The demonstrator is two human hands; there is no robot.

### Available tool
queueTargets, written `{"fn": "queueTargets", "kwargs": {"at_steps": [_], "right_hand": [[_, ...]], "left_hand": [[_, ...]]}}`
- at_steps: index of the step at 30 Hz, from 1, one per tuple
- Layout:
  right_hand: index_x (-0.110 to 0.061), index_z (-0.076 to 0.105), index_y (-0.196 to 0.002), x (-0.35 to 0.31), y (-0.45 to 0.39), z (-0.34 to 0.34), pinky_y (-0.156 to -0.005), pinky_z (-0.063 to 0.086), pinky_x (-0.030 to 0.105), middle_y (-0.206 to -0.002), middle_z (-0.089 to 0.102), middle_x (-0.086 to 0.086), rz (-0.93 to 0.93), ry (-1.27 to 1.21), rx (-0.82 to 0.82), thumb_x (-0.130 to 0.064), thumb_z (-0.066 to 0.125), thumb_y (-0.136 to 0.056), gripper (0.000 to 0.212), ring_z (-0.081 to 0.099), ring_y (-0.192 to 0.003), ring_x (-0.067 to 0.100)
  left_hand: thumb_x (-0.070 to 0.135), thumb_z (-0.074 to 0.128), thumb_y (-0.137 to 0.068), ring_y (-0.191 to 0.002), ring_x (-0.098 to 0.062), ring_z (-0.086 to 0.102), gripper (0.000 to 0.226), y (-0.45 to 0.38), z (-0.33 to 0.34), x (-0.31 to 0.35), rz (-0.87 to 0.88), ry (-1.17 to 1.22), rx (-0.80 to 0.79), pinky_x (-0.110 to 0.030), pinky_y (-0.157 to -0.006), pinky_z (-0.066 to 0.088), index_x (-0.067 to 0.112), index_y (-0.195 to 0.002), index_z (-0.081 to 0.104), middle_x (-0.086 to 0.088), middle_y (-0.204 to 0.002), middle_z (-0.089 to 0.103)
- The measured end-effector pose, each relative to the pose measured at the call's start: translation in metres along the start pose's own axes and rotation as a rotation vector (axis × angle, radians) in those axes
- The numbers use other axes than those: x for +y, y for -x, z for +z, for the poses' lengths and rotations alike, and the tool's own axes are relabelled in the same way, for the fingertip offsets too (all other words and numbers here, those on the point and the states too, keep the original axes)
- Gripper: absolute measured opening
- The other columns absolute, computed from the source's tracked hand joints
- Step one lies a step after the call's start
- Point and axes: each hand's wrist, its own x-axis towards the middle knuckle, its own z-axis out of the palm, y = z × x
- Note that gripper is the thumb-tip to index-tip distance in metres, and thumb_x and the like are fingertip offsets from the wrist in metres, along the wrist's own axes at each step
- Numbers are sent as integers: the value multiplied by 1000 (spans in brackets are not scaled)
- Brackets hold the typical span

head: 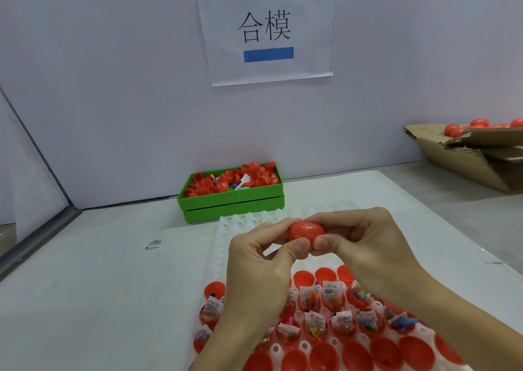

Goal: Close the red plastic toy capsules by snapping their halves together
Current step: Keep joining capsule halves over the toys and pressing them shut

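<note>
Two hands meet above the white moulded tray (226, 237), both on one red capsule (306, 231). Left hand (256, 268): thumb and curled fingers (297, 248) pinch the capsule's left end. Right hand (365, 243): thumb and curled fingers pinch its right end; the two thumb tips sit side by side under the capsule. Capsule lies sideways, egg-shaped, no gap visible between its halves from this view; whether the seam is fully seated cannot be told. It is held clear of the tray, over the tray's bare far part.

Tray, near part: rows of open red capsule halves (294, 359) sit in its pockets. Several of these carry small clear packets of coloured toy pieces (317, 324) with printed labels; the nearest row shows halves with nothing visible inside. One pocket near the tray's right side holds a blue toy figure (403, 322).

Beyond the tray, touching or just beside its far edge: a green plastic bin (230, 203) heaped with loose red halves (263, 173) and a few white paper slips. Left of the tray, apart from it on the worktop (85, 285): a single small packet (153, 243). Well to the right of the tray: a torn cardboard box (467, 155) holding closed red capsules (478, 122). On the wall behind the bin: a paper sign (266, 30) with two characters and blue tape strips.
</note>
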Motion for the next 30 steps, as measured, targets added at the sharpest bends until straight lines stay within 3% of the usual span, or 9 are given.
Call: {"fn": "queueTargets", "kwargs": {"at_steps": [6, 10, 14, 18, 23, 28, 30], "right_hand": [[-33, 71, -100, 1, 0, -1, -75, 58, 18, -93, 76, -17, 14, 28, -10, 0, 75, -80, 39, 74, -84, 7], [-23, 73, -106, 2, 0, -2, -70, 58, 17, -92, 77, -15, 29, 34, -13, -4, 74, -81, 32, 75, -82, 11], [-30, 74, -90, 4, -1, -1, -65, 58, 19, -84, 77, -11, 27, 81, 28, 9, 71, -81, 39, 74, -74, 12], [-26, 76, -82, 7, 2, 4, -59, 56, 17, -72, 75, -8, 21, 109, 88, 19, 68, -78, 46, 72, -62, 11], [-19, 79, -88, 9, 7, 9, -53, 55, 18, -70, 75, -10, -13, 172, 136, 21, 66, -77, 43, 69, -57, 5], [-30, 75, -86, 7, 2, 4, -57, 55, 16, -77, 76, -11, 24, 136, 88, 19, 67, -79, 50, 70, -62, 8], [-32, 73, -95, 5, 0, 1, -62, 55, 16, -82, 77, -13, 40, 81, 67, 11, 70, -81, 45, 72, -69, 9]], "left_hand": [[18, 71, -89, -100, -2, 66, 35, -2, -2, -3, -32, -50, -72, -10, -76, 52, 39, -116, 65, 19, -97, 71], [22, 69, -91, -103, 1, 63, 26, -3, -4, -6, 20, -143, -103, -13, -81, 53, 37, -111, 65, 24, -100, 66], [14, 72, -88, -100, -5, 65, 26, -2, -3, -7, 94, -177, -94, -17, -84, 54, 27, -111, 71, 17, -98, 69], [-4, 70, -83, -91, -2, 64, 33, 1, 2, -8, 158, -258, 18, -17, -80, 55, 23, -101, 73, 18, -88, 66], [-8, 70, -79, -88, -3, 63, 30, 4, 7, -9, 202, -335, 91, -13, -77, 54, 15, -98, 74, 17, -86, 65], [-1, 75, -80, -89, -6, 66, 35, 2, 5, -7, 127, -264, 39, -17, -79, 55, 30, -94, 70, 16, -85, 68], [5, 76, -82, -91, -7, 67, 32, 0, 2, -6, 70, -169, 27, -16, -80, 55, 32, -98, 70, 17, -90, 69]]}}
